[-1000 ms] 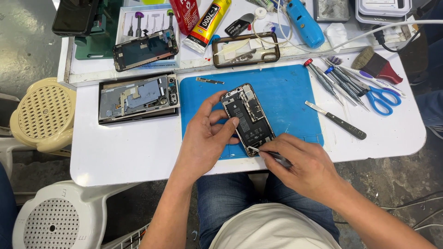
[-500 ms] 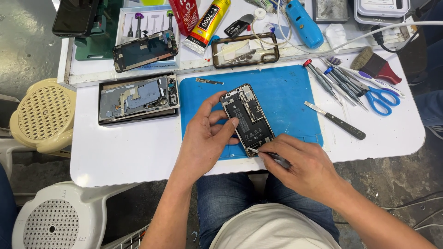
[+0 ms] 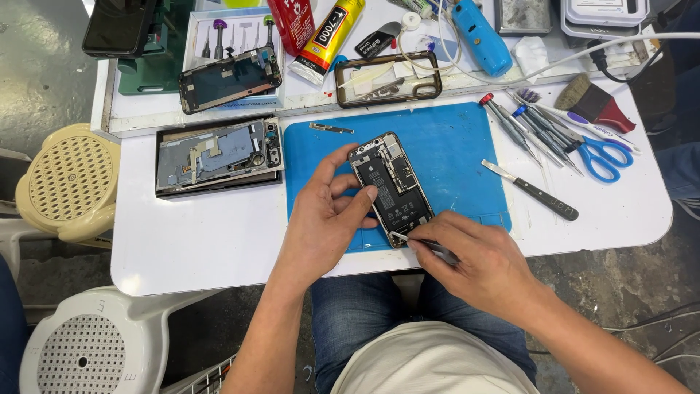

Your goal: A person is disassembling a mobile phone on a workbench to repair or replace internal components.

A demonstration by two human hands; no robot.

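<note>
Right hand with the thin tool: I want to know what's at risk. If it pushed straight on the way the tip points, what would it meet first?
The right hand aims its thin tool up-left; it would likely first meet the opened phone at its bottom edge.

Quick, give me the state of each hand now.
Left hand: fingers steadying the opened black smartphone on the blue mat.
Right hand: closed on thin metal tweezers at the phone's bottom edge.

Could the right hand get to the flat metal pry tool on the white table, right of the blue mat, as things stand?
Probably yes. The flat metal pry tool lies alone on bare table, just up and right of the right hand, with nothing between. But that hand already grips tweezers at the opened phone, so it would need to free itself.
</note>
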